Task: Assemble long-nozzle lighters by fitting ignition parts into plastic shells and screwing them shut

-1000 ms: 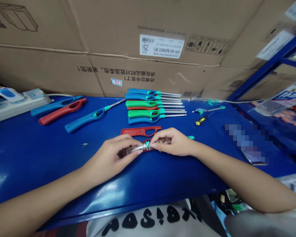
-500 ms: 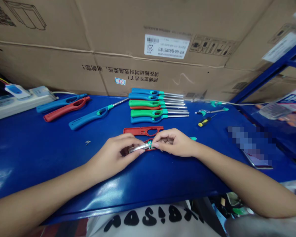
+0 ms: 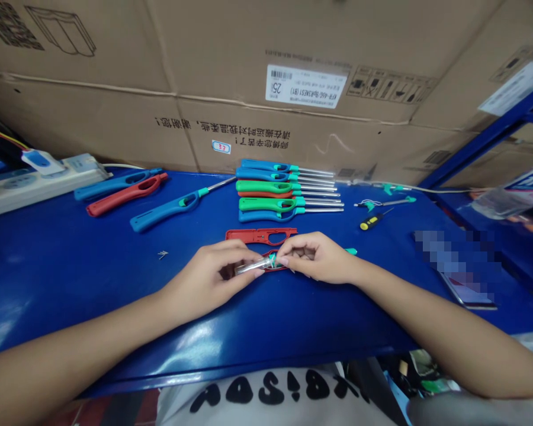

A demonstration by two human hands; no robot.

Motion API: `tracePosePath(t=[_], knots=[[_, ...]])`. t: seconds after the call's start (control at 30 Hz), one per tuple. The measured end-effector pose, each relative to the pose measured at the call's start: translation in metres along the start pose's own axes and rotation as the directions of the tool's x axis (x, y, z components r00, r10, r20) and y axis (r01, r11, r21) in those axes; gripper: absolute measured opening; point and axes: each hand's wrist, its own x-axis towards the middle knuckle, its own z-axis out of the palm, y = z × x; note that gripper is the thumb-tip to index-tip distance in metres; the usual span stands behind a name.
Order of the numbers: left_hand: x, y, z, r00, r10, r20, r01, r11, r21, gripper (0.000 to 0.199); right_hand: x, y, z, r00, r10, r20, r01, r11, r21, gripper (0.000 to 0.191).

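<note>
Between the thumb and fingers of my left hand [image 3: 211, 275] is a clear fuel tank [image 3: 251, 265] of a lighter, held at a slant just above the table. Its right end meets a teal plastic part [image 3: 273, 259], which my right hand [image 3: 322, 258] pinches with thumb and forefinger. Below both hands lies a red handle half [image 3: 270, 270], mostly covered by my fingers. A second red handle half [image 3: 261, 236], hollow side up, rests just behind them. From behind my right hand a teal tip [image 3: 351, 251] sticks out.
Several long-nosed lighters [image 3: 266, 204] lie stacked at the back. Another blue lighter [image 3: 164, 213], handle shells [image 3: 127, 195] and small metal pins [image 3: 162, 255] are on the left. To the right are a yellow-black screwdriver [image 3: 371, 222], a phone [image 3: 468, 290] and a lighter nozzle assembly [image 3: 391, 202].
The whole view has shifted slightly, so things sit a little further right. Both hands keep their grips on the tank and the teal part, with hardly any movement.
</note>
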Motion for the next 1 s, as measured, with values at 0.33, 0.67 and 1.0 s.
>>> tracePosePath(t=[0.33,0.67,1.0], knots=[[-0.0001,0.0012,0.0022,0.999,-0.046,-0.012,0.044,0.994,-0.096,0.017,-0.0005,-0.0004,0.0014,1.0,-0.018,0.006,0.019,0.999,-0.045,0.029],[0.0002,0.0026,0.0015,0.997,-0.074,-0.006,0.073,0.99,-0.122,0.015,-0.0019,0.001,0.001,1.0,-0.012,0.028,0.013,0.999,-0.043,0.026],[0.0002,-0.0002,0.0025,0.999,-0.041,0.018,0.043,0.991,-0.127,0.016,-0.0017,-0.0007,0.0054,1.0,-0.015,-0.001,0.015,1.0,-0.01,0.024]])
